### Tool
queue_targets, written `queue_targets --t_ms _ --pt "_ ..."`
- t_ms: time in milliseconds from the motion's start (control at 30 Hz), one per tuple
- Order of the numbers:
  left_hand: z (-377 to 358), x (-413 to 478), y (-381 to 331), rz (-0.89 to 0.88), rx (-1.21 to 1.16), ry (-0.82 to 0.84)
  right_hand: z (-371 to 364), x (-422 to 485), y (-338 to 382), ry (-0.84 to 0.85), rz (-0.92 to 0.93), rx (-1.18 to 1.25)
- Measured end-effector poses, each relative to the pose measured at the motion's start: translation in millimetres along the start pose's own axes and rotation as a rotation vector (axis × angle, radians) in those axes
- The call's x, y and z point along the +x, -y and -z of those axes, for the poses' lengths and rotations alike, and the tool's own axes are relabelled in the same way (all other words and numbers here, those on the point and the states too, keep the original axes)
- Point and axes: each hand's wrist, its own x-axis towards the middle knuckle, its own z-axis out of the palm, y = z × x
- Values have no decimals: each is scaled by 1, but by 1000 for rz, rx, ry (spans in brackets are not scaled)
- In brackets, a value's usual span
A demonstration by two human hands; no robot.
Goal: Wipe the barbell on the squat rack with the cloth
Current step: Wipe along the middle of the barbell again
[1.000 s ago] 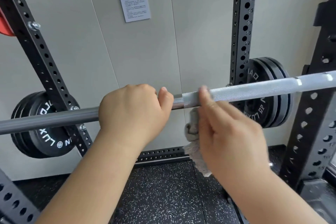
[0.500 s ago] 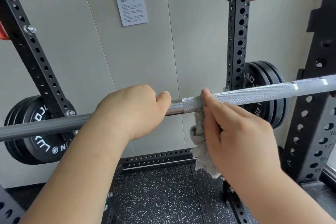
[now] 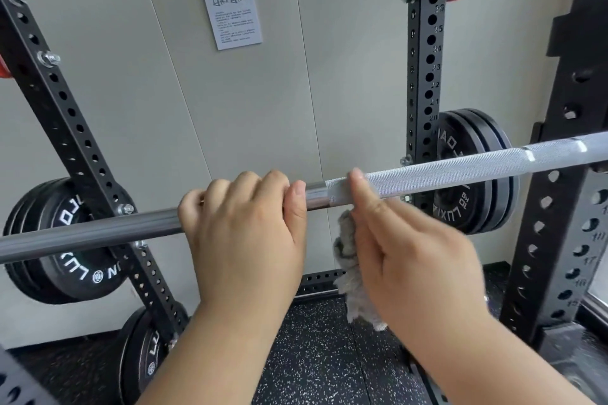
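Long steel barbell [image 3: 460, 171] lies across the black perforated squat rack [image 3: 424, 59], slanting from low left to higher right. Left stretch smooth and dull grey, right stretch knurled and bright, with a short polished band between.

Left hand [image 3: 243, 240] on the bar, overhand. Fingers [image 3: 250, 184] curled over the top, thumb alongside. It grips the smooth section just left of the polished band.

Right hand [image 3: 411, 256] just beside it, a narrow gap between the two. It holds a grey fluffy cloth [image 3: 348, 260], bunched under the start of the knurling. One digit lies up across the front of the bar; the others are hidden behind the back of the hand. The cloth's top meets the bar's underside and its ragged end hangs below the palm.

Black round weight plates [image 3: 59, 240] with white lettering on the left rear upright, a second stack [image 3: 473, 168] behind the right one. White printed sheet [image 3: 229, 3] on the grey panel wall. Black speckled rubber floor [image 3: 312, 355] below.
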Motion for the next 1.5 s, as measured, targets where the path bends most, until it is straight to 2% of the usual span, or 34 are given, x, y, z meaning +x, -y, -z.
queue_targets --t_ms 100,200,300,400,533,633,700,833,967,1133,1267,1400,1500 --pt "-2 10 -1 27 13 -19 4 4 -4 1 -55 31" --pt "-1 19 0 -2 32 -9 -7 -4 11 52 11 52" --pt "6 26 -1 -1 49 103 -3 0 1 16 -21 22" --pt "13 34 -2 20 174 252 4 4 -6 -2 -84 32" --pt "17 52 -1 37 80 412 1 -2 1 54 16 22" --pt "17 57 0 19 64 487 8 5 -9 6 -98 -16" --pt "16 55 0 10 67 467 7 4 -2 11 -115 5" --pt "15 45 -1 -40 94 358 -3 -9 18 85 -5 -33" --pt "14 41 0 -32 83 333 10 4 2 -1 -169 -69" --pt "9 32 1 -10 46 205 10 -2 19 96 -55 -114" --pt "5 28 1 -19 -12 137 23 6 4 43 -224 -224" --pt "3 27 2 -33 6 116 10 -2 23 118 -91 -161" --pt "2 26 2 -30 32 103 13 6 12 73 -147 -225"
